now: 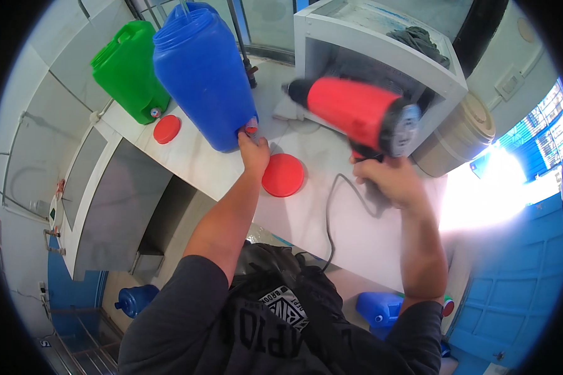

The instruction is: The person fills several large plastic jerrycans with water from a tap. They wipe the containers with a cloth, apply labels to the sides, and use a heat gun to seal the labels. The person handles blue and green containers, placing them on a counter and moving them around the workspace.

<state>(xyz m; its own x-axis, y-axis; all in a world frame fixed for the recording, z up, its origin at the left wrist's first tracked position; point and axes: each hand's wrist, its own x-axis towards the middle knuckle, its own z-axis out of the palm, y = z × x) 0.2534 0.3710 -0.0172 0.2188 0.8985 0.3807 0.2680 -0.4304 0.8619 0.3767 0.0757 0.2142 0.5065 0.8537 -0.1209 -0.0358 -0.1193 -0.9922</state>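
A large blue plastic water jug (203, 87), its wide mouth uncapped, stands on the white counter (363, 231). At its lower right corner, my left hand (254, 153) has its fingers closed on the small red-and-clear tap (251, 126). My right hand (391, 180) grips the handle of a red and black heat gun (353, 111), held above the counter. The gun's black nozzle points left toward the jug, and its body is slightly blurred. Its grey cord (329, 219) loops down over the counter's near edge. A round red lid (283, 175) lies beside my left wrist.
A green jug (134, 75) with a tap stands left of the blue one, near a smaller-looking red lid (167, 129). Behind the gun is a white open-fronted cabinet (381, 31); a beige lidded bucket (453, 137) stands right. Blue containers (380, 307) sit below the counter.
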